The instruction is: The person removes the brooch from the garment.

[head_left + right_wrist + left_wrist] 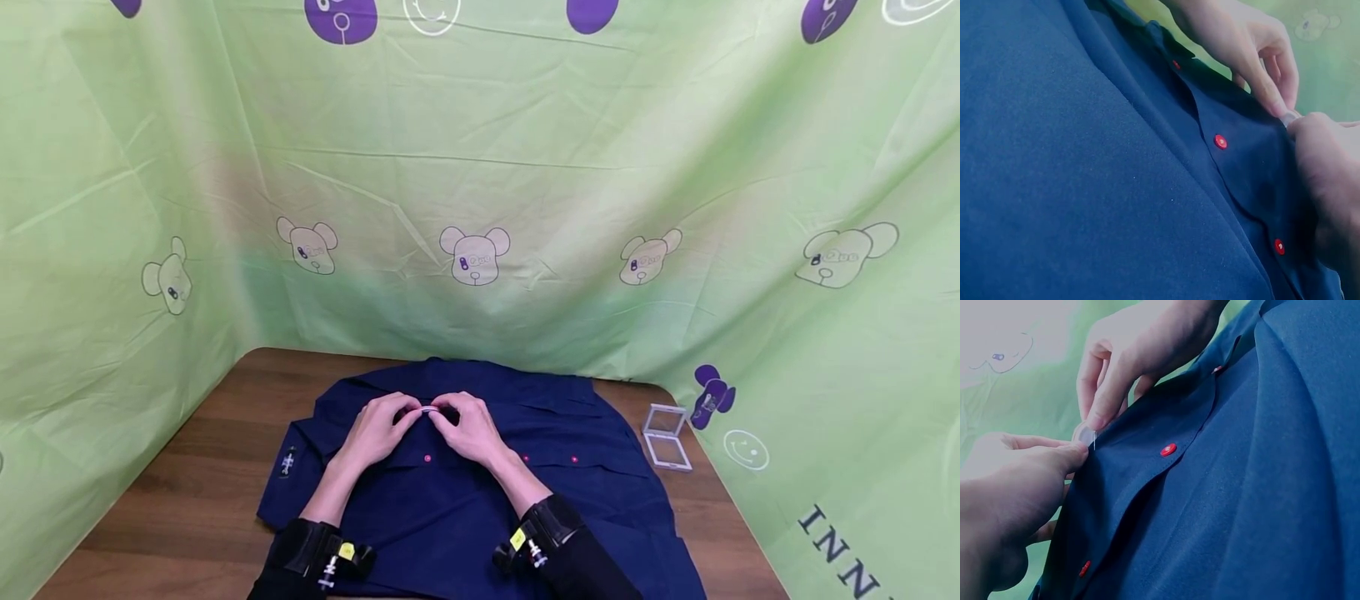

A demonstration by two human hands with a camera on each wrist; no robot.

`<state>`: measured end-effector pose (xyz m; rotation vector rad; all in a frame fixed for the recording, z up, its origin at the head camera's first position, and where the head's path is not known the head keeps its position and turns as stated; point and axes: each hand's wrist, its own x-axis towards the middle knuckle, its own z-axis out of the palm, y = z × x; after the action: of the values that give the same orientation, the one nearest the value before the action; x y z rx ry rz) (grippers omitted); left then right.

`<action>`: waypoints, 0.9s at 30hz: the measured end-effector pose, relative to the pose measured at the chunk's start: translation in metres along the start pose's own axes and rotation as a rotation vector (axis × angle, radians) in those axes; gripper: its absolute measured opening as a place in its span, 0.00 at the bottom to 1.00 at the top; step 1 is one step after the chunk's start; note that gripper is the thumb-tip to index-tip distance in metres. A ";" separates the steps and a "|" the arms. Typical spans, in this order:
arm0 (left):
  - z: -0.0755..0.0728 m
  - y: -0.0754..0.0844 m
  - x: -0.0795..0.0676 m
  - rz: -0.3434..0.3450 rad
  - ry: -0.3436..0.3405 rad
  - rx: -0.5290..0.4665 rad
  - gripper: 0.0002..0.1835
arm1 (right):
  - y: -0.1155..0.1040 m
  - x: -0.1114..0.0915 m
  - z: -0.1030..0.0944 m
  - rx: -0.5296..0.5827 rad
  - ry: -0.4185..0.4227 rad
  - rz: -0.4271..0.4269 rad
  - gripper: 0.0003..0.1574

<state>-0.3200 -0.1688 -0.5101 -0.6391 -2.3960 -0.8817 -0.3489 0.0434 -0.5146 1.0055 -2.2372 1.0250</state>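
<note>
A dark navy shirt (pixel 465 517) with red buttons (pixel 1168 449) lies spread out in front of me. My left hand (pixel 378 429) and right hand (pixel 471 432) meet over its far part. Between their thumbs and fingers they pinch a small whitish badge-like piece (pixel 428 408) at a fold of the cloth. In the left wrist view a thin metal pin (pixel 1094 441) shows beside that piece. The right wrist view has the same pale piece (pixel 1289 117) mostly covered by fingertips. How far the pin goes through the fabric is hidden.
A clear case (pixel 666 450) stands opened at the right on the brown wooden table (pixel 165 500). Green printed cloth (pixel 480 183) hangs behind and along both sides. A small metallic item (pixel 287 462) lies on the shirt's left part.
</note>
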 end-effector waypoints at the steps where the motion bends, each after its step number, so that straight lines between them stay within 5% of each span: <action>1: 0.000 0.000 0.000 0.003 0.000 0.003 0.02 | 0.000 0.000 0.000 -0.005 0.001 -0.011 0.07; 27: -0.001 0.003 0.000 0.031 -0.012 0.068 0.03 | -0.005 0.004 0.001 -0.171 0.014 -0.164 0.08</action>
<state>-0.3181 -0.1671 -0.5076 -0.6546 -2.4093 -0.7817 -0.3473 0.0384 -0.5103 1.0814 -2.1482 0.7542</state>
